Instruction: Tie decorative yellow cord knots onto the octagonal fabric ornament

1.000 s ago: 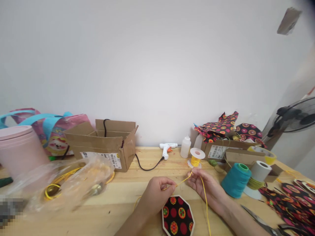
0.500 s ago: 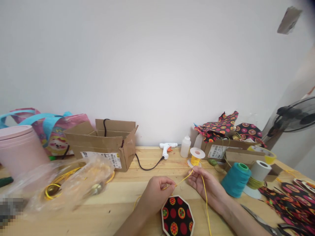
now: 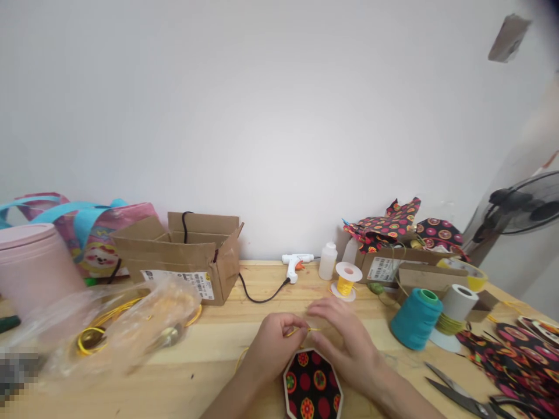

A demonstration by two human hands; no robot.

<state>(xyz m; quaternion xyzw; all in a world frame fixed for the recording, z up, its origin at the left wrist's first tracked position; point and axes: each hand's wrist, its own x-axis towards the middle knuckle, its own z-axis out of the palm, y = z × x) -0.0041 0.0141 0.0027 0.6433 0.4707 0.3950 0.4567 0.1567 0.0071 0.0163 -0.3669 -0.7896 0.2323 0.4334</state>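
My left hand (image 3: 277,346) is closed, pinching a thin yellow cord (image 3: 313,329) between thumb and forefinger. A short bit of that cord sticks out to the right of the fingertips. Around it curves my right hand (image 3: 347,343), its fingers and thumb apart and no grip on the cord visible. Just below both hands is an octagonal panel (image 3: 313,387) with a pale rim and black fabric patterned in red and orange circles. My right thumb lies close to its upper edge. The left fingers hide part of the cord.
Scissors (image 3: 463,396) lie open at right, near fabric scraps (image 3: 515,364). Behind them stand a teal thread cone (image 3: 416,319) and a yellow cord spool (image 3: 345,286). A glue gun (image 3: 293,267) is at the back. A cardboard box (image 3: 174,256) and plastic bag (image 3: 144,326) occupy the left.
My right hand has moved left, close to my left hand. The cord that hung down from its fingers no longer shows. My left hand keeps its pinch.
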